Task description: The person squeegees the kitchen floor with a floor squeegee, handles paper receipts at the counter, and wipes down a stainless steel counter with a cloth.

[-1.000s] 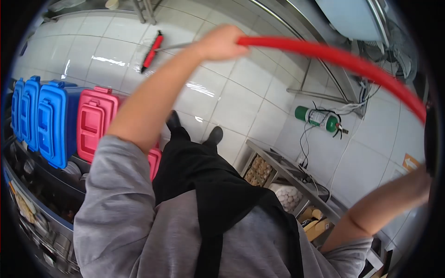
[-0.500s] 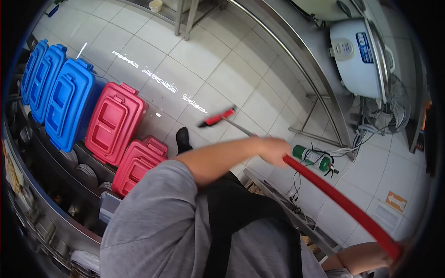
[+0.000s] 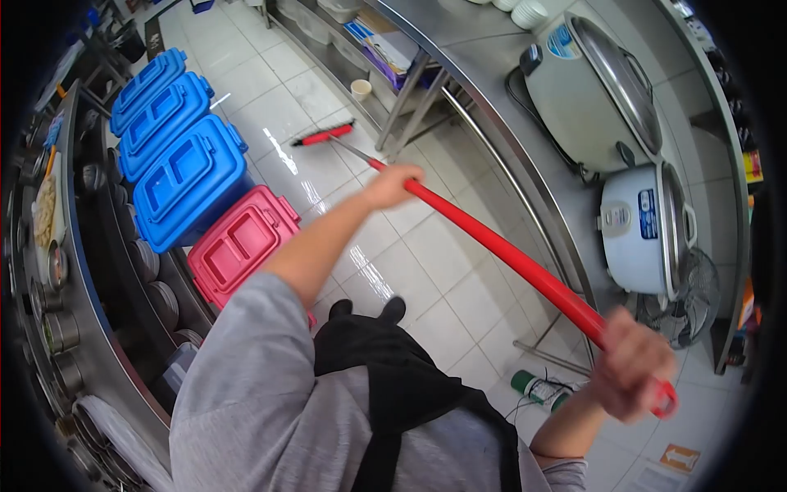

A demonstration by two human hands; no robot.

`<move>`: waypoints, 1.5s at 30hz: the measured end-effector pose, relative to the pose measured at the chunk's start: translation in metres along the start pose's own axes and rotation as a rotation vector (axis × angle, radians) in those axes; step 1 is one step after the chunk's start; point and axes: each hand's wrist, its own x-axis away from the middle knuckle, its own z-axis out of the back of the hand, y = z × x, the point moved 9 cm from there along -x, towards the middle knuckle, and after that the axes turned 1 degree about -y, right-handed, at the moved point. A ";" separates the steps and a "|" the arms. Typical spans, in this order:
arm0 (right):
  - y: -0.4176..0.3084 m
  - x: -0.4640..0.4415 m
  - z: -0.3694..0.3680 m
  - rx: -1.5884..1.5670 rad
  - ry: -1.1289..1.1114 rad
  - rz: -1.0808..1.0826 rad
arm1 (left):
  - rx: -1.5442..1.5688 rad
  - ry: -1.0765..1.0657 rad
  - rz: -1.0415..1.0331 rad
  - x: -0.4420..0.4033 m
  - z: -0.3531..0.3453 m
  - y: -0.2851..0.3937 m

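Observation:
I hold a long red-handled broom (image 3: 500,246) slantwise in front of me. My left hand (image 3: 393,187) is wrapped round the lower part of the handle. Near its top end my right hand (image 3: 631,365) is closed on the handle, with the red hanging loop (image 3: 666,399) sticking out beyond it. The broom's red head (image 3: 324,134) with dark bristles is down at the tiled floor (image 3: 443,262), close to a small pale cup (image 3: 361,88) by the lower shelf. Wet-looking shiny streaks show on the tiles.
Blue lidded bins (image 3: 188,180) and a red bin (image 3: 242,246) line the left, beside a steel counter (image 3: 102,328). A steel table (image 3: 484,66) on the right bears two large rice cookers (image 3: 639,221). A green cylinder (image 3: 537,387) and cables lie on the floor, near a fan (image 3: 693,303).
The broom head has moved farther forward, toward the lower shelf. Both arms reach more forward, and my right hand has come fully into view. The camera view has shifted forward along the aisle.

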 end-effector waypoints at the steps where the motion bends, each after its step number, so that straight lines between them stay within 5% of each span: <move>1: -0.022 -0.005 0.018 -0.018 0.057 0.058 | 0.090 -0.018 -0.016 -0.002 -0.017 0.029; 4: -0.020 -0.018 0.033 -0.116 -0.021 0.084 | 0.296 -0.200 -0.016 -0.002 -0.085 0.058; 6: 0.015 -0.022 0.045 -0.121 -0.054 0.056 | 0.168 -0.280 0.036 -0.007 -0.109 0.042; 11: 0.145 -0.070 0.076 -0.331 -0.116 -0.024 | -0.108 0.219 0.102 -0.054 -0.038 -0.081; 12: 0.182 -0.072 0.078 -0.010 -0.167 0.058 | -0.145 0.343 0.126 -0.057 -0.004 -0.110; 16: 0.328 -0.092 0.001 -0.040 -0.372 -0.126 | -0.704 0.205 0.770 -0.050 0.112 -0.239; 18: 0.380 -0.087 -0.029 -0.100 -0.500 -0.161 | -0.769 0.145 0.998 -0.055 0.146 -0.188; 20: 0.357 -0.110 -0.011 -0.001 -0.455 -0.190 | -0.877 0.180 0.887 -0.082 0.149 -0.159; 22: 0.315 -0.147 0.028 0.168 -0.404 -0.134 | -0.585 0.399 0.444 -0.121 0.143 -0.092; 23: 0.300 -0.154 0.070 0.087 -0.151 -0.200 | -0.413 0.389 0.254 -0.142 0.121 -0.079; 25: 0.209 -0.199 0.078 -0.185 -0.181 0.092 | -0.147 0.317 -0.086 -0.171 0.094 0.023; 26: 0.188 -0.205 0.089 -0.332 -0.209 0.099 | -0.025 0.273 -0.133 -0.179 0.076 0.031; 28: 0.178 -0.229 0.039 -0.150 -0.269 0.111 | 0.100 0.178 -0.067 -0.188 0.063 0.012; 31: 0.206 -0.259 -0.015 -0.319 -0.307 0.177 | -0.116 0.164 -0.039 -0.199 0.079 -0.066; 34: 0.284 -0.291 -0.102 0.011 -0.502 0.184 | -0.153 0.353 -0.030 -0.212 0.185 -0.158; 36: 0.366 -0.311 -0.145 -0.143 -0.456 0.079 | -0.186 0.445 0.058 -0.214 0.258 -0.247; 42: 0.566 -0.396 -0.262 0.057 -0.596 -0.043 | -0.527 0.510 0.405 -0.203 0.481 -0.443; 45: 0.603 -0.431 -0.295 0.069 -0.677 -0.127 | -0.925 0.627 0.633 -0.193 0.562 -0.428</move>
